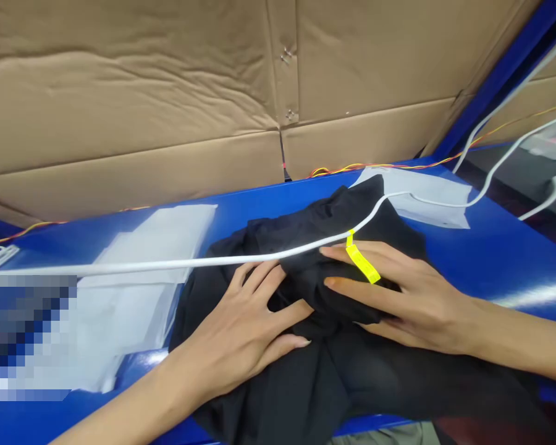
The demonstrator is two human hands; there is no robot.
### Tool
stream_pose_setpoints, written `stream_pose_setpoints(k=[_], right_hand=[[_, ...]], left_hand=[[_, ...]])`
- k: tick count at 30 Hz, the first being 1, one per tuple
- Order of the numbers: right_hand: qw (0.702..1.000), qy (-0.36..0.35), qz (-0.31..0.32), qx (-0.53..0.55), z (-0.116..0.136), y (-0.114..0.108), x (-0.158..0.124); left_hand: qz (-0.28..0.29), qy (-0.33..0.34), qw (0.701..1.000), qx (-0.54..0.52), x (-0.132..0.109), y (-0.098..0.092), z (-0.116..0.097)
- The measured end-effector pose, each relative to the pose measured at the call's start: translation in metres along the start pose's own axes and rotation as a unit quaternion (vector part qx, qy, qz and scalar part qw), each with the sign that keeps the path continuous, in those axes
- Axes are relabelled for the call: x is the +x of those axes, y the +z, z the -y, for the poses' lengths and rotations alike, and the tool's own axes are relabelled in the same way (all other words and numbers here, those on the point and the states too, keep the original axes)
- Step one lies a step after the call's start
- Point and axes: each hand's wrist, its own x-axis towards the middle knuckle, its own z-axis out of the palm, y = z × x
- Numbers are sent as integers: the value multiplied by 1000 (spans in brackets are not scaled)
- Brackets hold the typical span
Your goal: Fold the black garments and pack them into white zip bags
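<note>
A crumpled black cloth garment (333, 371) lies bunched on the blue table, with a raised fold in its middle. My left hand (241, 327) presses on it with spread fingers. My right hand (398, 296) lies across the raised fold, fingers apart. A yellow strip tag (361, 262) sits on the cloth and passes under my right forefinger's side, touching the hand. A white cable (213, 259) runs over the garment just above both hands. The garment's far end hides part of a clear plastic bag (421, 191).
The blue table (500, 259) runs beneath everything, and a second clear plastic bag (134, 296) lies to the left. Corrugated cardboard (167, 93) walls off the far side. Thin orange and yellow wires (375, 165) run along the table's back edge. A pixelated patch (23, 334) covers the lower left.
</note>
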Motion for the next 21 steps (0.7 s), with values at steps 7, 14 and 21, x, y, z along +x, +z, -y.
stream_pose_setpoints(k=[7, 14, 21], right_hand=[[1000, 1, 24, -14, -6, -3, 1], [990, 36, -123, 50, -18, 1, 3], [996, -72, 13, 51, -11, -1, 5]], left_hand=[[-47, -6, 999, 5, -5, 5, 2], [-156, 15, 986, 49, -11, 5, 4], [-209, 20, 972, 106, -9, 6, 1]])
